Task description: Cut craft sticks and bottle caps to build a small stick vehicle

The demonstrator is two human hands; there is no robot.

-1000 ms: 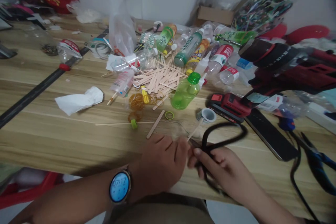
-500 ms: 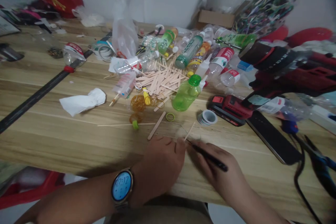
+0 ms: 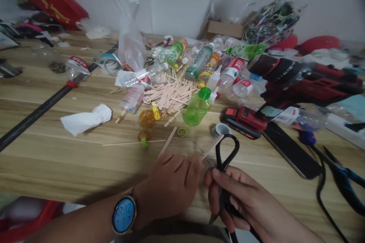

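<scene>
My left hand [image 3: 172,184], a watch [image 3: 124,213] on its wrist, is closed in a pinch around a thin wooden stick [image 3: 211,149] that points up and right. In my right hand [image 3: 245,199] is a pair of black-handled scissors [image 3: 237,148]. One handle loop rises above the fingers; the rest is partly hidden by them. A thin wire [image 3: 196,143] runs near the left fingertips; whether they grip it is unclear. Just beyond my hands are a small spool [image 3: 221,130], a flat craft stick [image 3: 168,140] and a yellow-green ring [image 3: 181,132].
A craft stick pile [image 3: 172,93] lies mid-table, with a green cut bottle [image 3: 196,109] and rubber bands [image 3: 146,118] by it. On the right are a red drill [image 3: 308,83], a phone [image 3: 291,150] and pliers [image 3: 346,178]. A tissue [image 3: 87,119] and black bar [image 3: 37,112] lie left.
My right hand has turned and opened out around the black tool, so its scissor loop now shows upright. The left hand keeps its pinch on the stick. The view has shifted slightly.
</scene>
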